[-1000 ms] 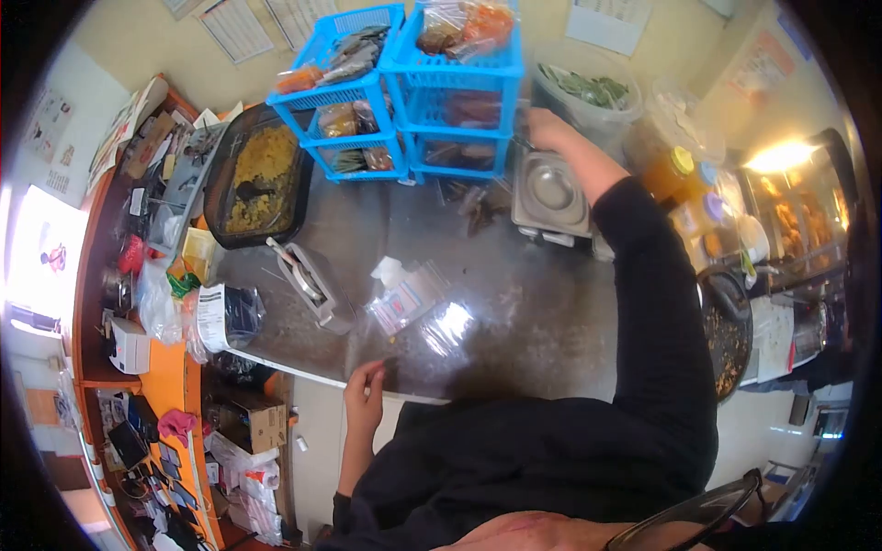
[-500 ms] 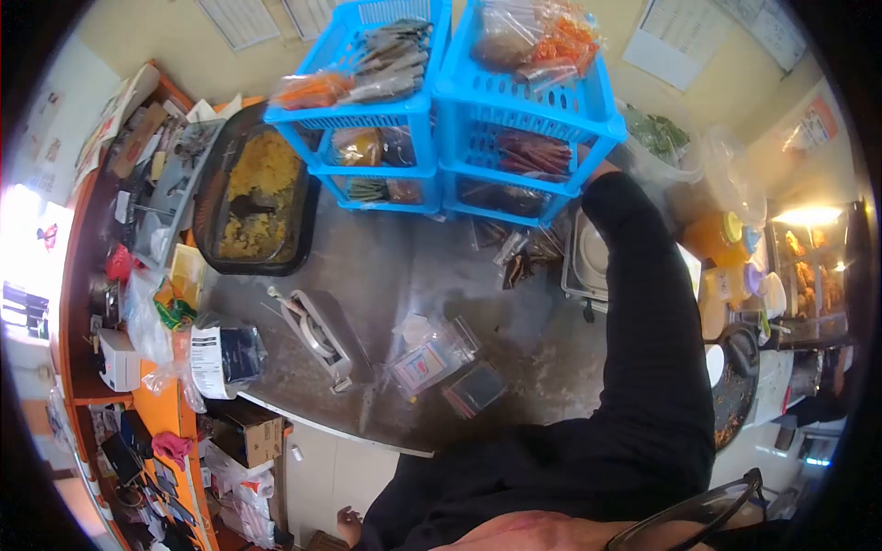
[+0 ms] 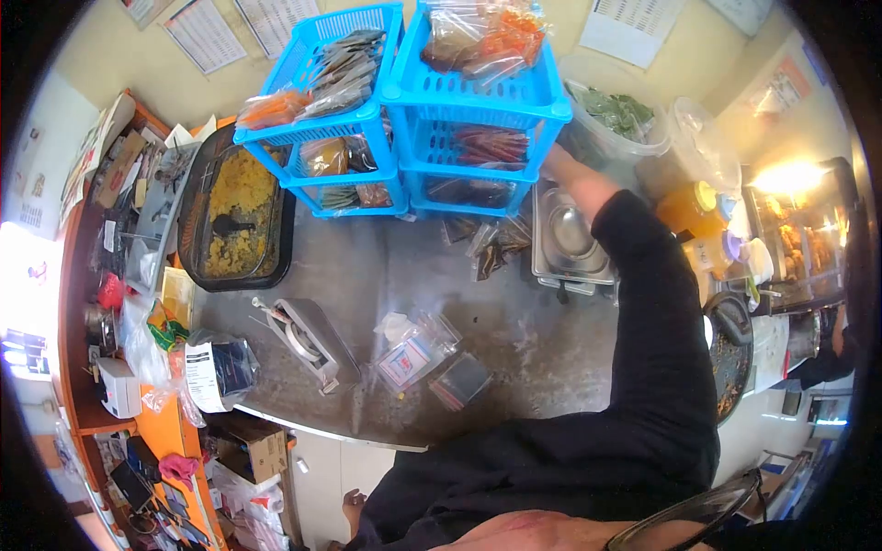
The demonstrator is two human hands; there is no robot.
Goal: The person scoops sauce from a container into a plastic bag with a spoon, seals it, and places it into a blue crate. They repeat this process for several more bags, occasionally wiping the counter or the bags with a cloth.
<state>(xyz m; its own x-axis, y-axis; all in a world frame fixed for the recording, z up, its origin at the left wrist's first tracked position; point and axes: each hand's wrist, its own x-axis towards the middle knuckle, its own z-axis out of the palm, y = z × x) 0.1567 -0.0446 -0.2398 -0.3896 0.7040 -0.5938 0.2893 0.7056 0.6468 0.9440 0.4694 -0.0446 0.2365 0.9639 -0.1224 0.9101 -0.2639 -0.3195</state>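
Head view, right hand outstretched beside blue baskets, above steel tray

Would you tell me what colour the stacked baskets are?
The stacked baskets are bright blue; the head view shows it.

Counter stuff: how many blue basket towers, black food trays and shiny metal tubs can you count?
Blue plastic basket towers: 2
Black oval tray of yellow food: 1
Shiny square steel tub: 1
Total: 4
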